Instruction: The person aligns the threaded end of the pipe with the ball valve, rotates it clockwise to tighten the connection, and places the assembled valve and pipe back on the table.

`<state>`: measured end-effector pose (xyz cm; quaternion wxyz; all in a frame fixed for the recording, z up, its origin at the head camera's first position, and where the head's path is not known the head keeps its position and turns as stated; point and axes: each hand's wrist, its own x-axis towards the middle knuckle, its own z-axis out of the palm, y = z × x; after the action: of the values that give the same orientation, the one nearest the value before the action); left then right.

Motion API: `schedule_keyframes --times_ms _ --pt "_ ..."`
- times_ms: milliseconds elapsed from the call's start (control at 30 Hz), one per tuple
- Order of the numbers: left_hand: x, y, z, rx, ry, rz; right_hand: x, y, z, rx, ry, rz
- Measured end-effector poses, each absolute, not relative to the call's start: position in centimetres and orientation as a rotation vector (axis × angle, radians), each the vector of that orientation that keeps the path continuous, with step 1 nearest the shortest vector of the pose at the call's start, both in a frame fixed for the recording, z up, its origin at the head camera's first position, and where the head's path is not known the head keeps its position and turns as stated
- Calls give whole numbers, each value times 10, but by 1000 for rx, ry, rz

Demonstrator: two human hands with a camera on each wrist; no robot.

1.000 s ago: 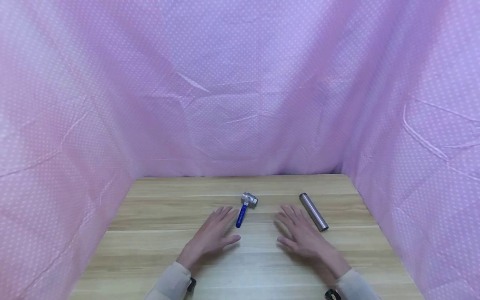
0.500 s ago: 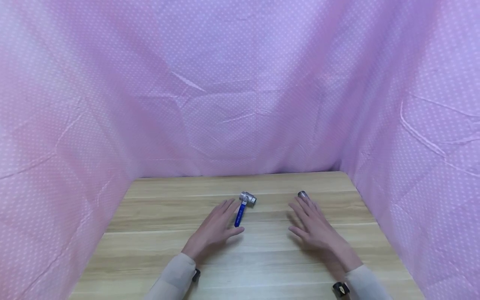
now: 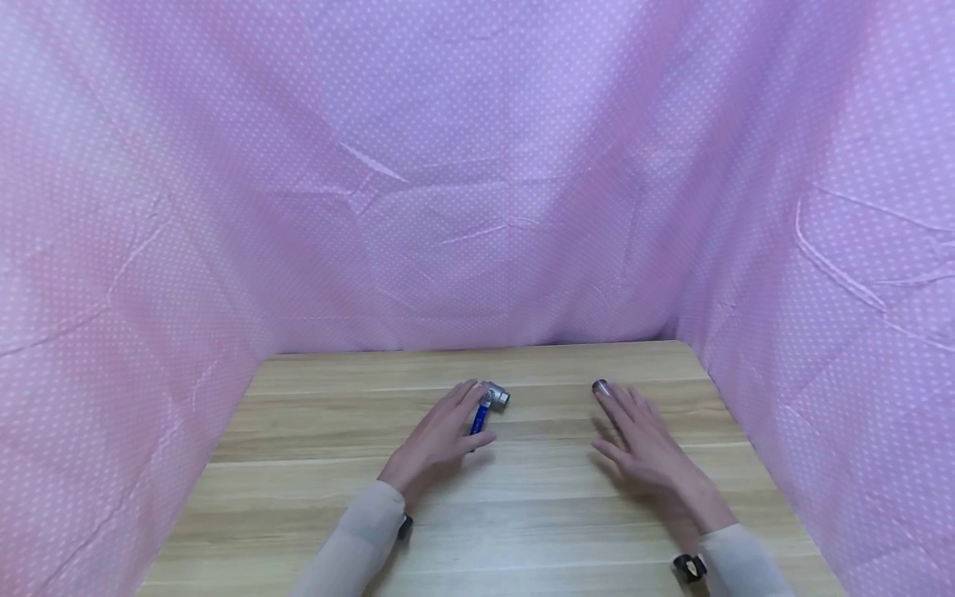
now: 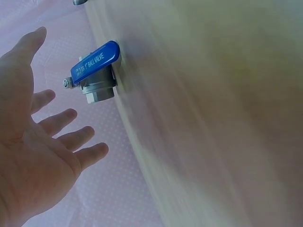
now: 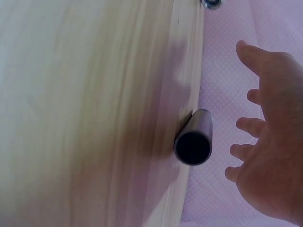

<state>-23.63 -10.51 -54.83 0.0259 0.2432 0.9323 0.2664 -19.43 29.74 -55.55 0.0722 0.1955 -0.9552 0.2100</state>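
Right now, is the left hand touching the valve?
Apart. The left wrist view shows a gap between the open left hand and the valve.

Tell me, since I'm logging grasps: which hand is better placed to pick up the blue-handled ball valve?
Left. The left hand is open directly over the ball valve, while the right hand is open over the metal tube, well to the valve's right.

A light wooden tabletop (image 3: 313, 489) with lengthwise grain and pale plank seams fills the lower view. Pink-lilac cloth (image 3: 477, 166) dotted with small white spots hangs behind and along both sides, creased and wrinkled, under soft, even light.
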Motion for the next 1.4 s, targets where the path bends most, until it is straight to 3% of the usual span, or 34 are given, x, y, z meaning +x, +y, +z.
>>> schedule_keyframes --times_ms 733,1400 --pt "-282 -102 -557 773 2743 946 -199 320 -560 452 -2933 748" --pt "-301 -100 -554 764 2598 1021 -204 324 -569 399 -2925 891"
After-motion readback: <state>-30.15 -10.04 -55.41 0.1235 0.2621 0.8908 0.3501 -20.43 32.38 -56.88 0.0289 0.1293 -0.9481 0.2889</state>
